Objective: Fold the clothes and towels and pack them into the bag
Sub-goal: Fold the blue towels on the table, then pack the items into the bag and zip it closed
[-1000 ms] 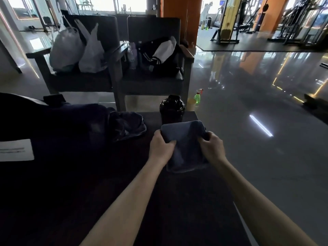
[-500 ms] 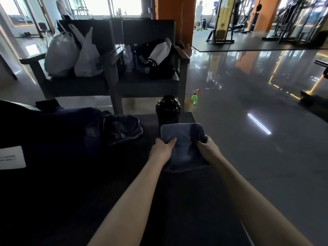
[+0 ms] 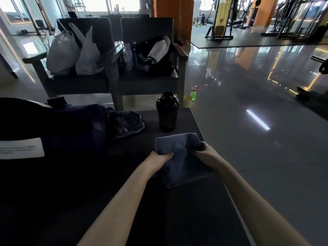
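A folded grey-blue towel (image 3: 181, 157) lies on the dark table (image 3: 124, 201), near its right edge. My left hand (image 3: 158, 160) grips the towel's left side and my right hand (image 3: 205, 153) grips its right side. The far end of the towel bulges upward. A dark navy bag (image 3: 62, 130) lies at the left of the table, and a crumpled dark blue garment (image 3: 126, 123) sits at its opening.
A black shaker bottle (image 3: 167, 112) stands just beyond the towel. A white paper (image 3: 21, 148) lies on the bag's near side. Two dark armchairs (image 3: 147, 80) behind the table hold white plastic bags (image 3: 74, 52) and clothes. A green spray bottle (image 3: 193, 94) stands on the glossy floor.
Both hands drew the towel a little nearer to me along the table and kept their grip on its sides. Everything else on the table stayed put.
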Available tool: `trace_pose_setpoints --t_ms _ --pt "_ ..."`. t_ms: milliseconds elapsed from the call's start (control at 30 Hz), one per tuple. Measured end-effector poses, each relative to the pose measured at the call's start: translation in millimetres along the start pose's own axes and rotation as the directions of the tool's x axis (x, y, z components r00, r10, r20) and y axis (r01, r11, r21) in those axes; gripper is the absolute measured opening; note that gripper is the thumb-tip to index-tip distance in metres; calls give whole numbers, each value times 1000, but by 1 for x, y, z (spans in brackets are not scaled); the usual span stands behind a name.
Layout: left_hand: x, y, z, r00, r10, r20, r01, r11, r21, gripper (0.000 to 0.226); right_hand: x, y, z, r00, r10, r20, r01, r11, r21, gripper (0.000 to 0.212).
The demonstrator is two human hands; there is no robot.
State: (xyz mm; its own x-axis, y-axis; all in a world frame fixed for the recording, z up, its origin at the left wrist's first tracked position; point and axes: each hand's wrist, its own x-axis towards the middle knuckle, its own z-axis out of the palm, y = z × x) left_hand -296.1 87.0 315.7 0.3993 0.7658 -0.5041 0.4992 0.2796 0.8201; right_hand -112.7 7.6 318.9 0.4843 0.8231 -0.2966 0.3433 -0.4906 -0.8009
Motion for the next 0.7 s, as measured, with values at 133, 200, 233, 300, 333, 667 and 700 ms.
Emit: trace_pose_setpoints --t_ms 133,200,233,300,333,667,700 --pt "-16 -9 -15 994 -105 -6 105 994 -1 99 -27 3 10 994 30 102 -31 999 11 27" --pt "-18 -9 -16 990 -118 -78 114 992 -52 93 -34 -1 15 994 38 99 -40 999 15 37" --pt "-19 -9 -15 987 -121 -106 116 992 -48 90 -37 -6 16 995 47 91 -50 999 23 48" --pt "-23 -7 -12 980 -110 -166 112 994 4 83 -39 -13 17 995 81 56 -84 995 50 70" --pt "-24 -7 -12 975 -102 -199 112 993 40 82 -39 -16 18 995 94 31 -96 994 46 77" --pt "-19 -13 -5 951 31 -307 25 984 177 72 -32 -19 26 980 197 -6 -189 947 261 70" --pt "-17 -14 -6 953 32 -303 21 985 173 72 -32 -20 25 977 210 33 -210 932 294 64"
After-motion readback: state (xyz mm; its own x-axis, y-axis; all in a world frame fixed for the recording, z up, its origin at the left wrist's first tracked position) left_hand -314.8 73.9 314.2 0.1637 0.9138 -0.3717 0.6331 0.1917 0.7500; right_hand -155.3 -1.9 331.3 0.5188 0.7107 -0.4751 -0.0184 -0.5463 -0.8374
